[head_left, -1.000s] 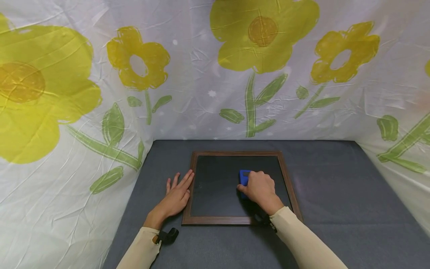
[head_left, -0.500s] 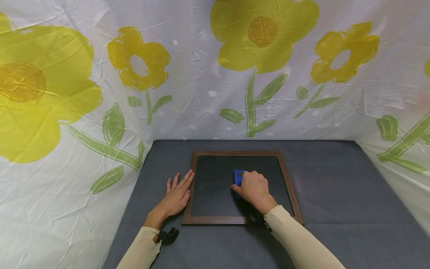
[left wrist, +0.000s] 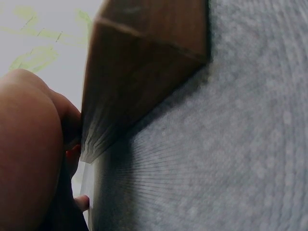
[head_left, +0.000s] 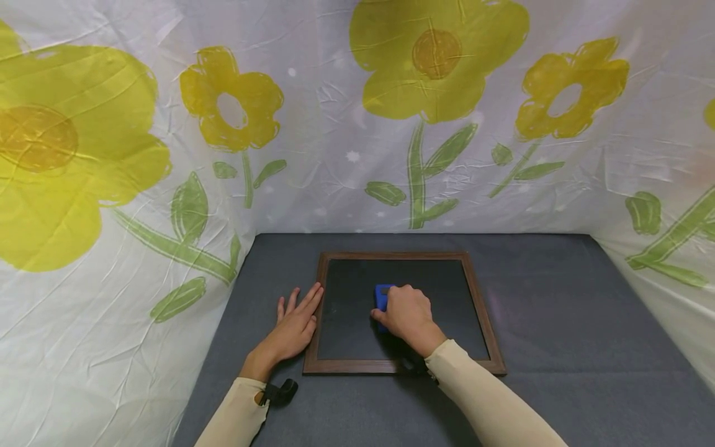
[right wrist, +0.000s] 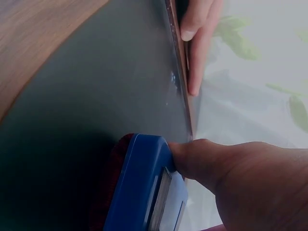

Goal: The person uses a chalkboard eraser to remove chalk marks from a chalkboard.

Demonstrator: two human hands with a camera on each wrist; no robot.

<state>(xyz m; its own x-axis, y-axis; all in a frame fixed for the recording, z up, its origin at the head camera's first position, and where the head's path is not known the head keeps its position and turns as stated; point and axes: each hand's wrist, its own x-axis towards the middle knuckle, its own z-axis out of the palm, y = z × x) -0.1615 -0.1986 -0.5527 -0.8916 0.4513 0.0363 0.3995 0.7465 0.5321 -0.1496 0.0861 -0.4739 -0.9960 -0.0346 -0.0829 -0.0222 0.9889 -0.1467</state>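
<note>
A chalkboard in a brown wooden frame lies flat on the dark grey cloth. My right hand grips a blue board eraser near the middle of the board. In the right wrist view the eraser has a dark red felt side against the dark surface, and the thumb presses its edge. My left hand lies with straight fingers, their tips touching the left side of the frame. The left wrist view catches the frame's corner and part of that hand; most of its fingers are hidden there.
Dark grey cloth covers the table around the board. White fabric with yellow flowers hangs behind and at both sides. Black wrist straps sit at the cuffs. A few small pale specks show near the board's left edge.
My right hand has slid the eraser leftward across the board, from right of centre to about the middle. The left hand and the board have stayed in place.
</note>
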